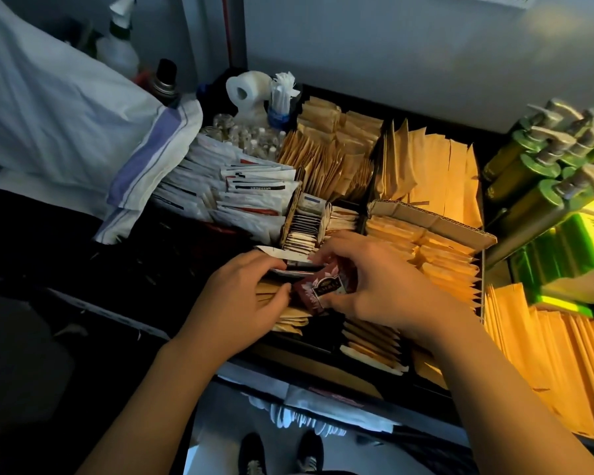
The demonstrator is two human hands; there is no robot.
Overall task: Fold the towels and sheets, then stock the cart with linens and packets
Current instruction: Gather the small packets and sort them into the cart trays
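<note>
Cart tray [422, 217] compartments look mostly full of packets; folded linen [66, 108] lies at its left. My right hand [374, 286] pinches a maroon packet [323, 289] over the front compartment; my left hand [244, 296] grips tan packets [282, 320] beside it. Judged: stocking nearly done.

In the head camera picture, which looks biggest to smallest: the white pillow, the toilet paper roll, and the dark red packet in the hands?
1. White pillow, by far the largest.
2. Toilet paper roll and dark red packet look alike; the packet is nearer the camera and partly covered, so no ranking between them.
</note>
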